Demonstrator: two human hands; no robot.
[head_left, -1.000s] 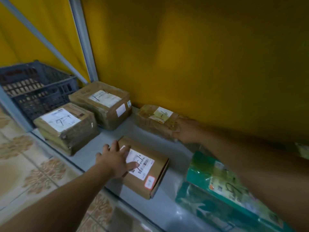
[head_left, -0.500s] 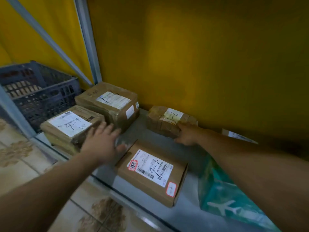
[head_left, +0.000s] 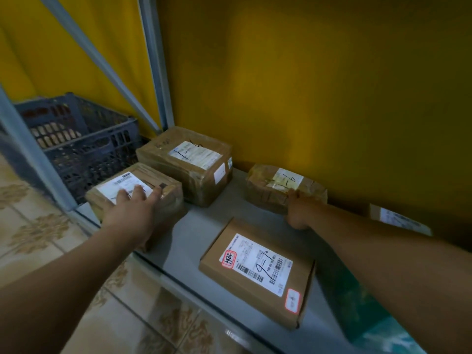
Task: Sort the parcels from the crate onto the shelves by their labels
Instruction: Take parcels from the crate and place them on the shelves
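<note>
1. Slotted crate (head_left: 84,144) stands left of the shelf post (head_left: 155,72) – its contents cannot be made out
2. Shelf (head_left: 204,226) carries a front-left box (head_left: 171,205), a back-left box (head_left: 189,169), a small taped parcel (head_left: 268,192) by the yellow wall (head_left: 332,98), and a flat carton (head_left: 255,274) in front
3. Left hand (head_left: 132,208) lies flat, fingers straight, on the front-left box
4. Right hand (head_left: 298,210) touches the small taped parcel's near side — fingers hidden, grip unclear
5. Teal bag (head_left: 383,335) lies lower right

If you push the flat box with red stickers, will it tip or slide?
The flat box probably slides, not tips: it lies low and wide on the smooth grey shelf. Its crisp cardboard edges suggest it stays stiff.
</note>
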